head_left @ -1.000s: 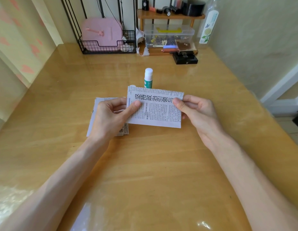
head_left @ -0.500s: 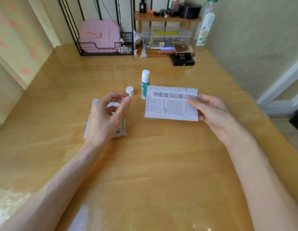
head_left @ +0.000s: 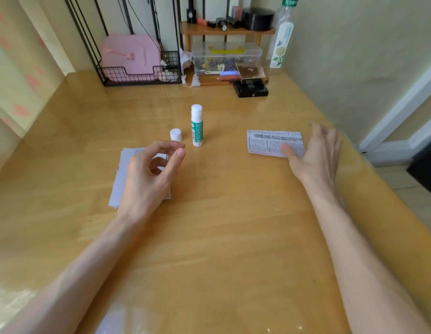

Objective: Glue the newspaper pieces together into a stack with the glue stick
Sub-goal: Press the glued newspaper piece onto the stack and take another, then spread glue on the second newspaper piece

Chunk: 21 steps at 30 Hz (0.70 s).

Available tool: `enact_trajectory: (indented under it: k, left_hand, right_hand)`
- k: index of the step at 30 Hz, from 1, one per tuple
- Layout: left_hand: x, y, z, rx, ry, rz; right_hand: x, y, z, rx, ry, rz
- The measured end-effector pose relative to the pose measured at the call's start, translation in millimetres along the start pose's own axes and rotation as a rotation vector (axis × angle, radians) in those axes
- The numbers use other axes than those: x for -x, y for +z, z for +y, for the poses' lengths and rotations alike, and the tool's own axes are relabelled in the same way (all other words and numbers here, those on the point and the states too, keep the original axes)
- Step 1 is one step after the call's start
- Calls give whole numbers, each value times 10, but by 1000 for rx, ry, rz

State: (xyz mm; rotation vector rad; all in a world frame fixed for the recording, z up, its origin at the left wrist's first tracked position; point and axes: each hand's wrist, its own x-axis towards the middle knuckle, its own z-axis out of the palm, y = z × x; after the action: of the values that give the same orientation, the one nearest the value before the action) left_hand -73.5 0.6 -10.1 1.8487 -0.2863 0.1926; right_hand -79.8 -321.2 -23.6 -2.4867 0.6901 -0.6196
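There the wooden desk (head_left: 209, 237) spread out under both my forearms, glossy and catching the light. At its far edge a black wire basket (head_left: 142, 77) held a pink case (head_left: 130, 54), and to the right of that a clear plastic box (head_left: 226, 56) sat under a small wooden shelf, with a tall clear bottle (head_left: 283, 37) beside it by the wall.

My left hand (head_left: 149, 174) hovered over the stack of newspaper pieces (head_left: 123, 174), which lay flat on the desk to the left; its fingers were loosely curled, thumb and forefinger apart, pinching nothing. My right hand (head_left: 318, 153) was spread wide, a little blurred, fingers fanned out beyond the right end of a single newspaper piece (head_left: 269, 142). That piece lay flat on the desk, well apart from the stack, print side up, and my thumb lay over its near right corner.

Between the two papers the glue stick (head_left: 197, 126) stood upright, green-labelled with a white top. Its small white cap (head_left: 176, 135) stood just to the left of it, not touching, near my left fingertips.
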Motion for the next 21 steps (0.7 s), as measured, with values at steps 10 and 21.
enact_trajectory:
  k: [10,21]
  left_hand:
    - [-73,-134,-38,-22,45,41]
    - [-252,-494,-150,-62,101,92]
  right_hand:
    - [149,335,-143,149,-349,-170]
    - [763,352,-951,-246,-721,-363]
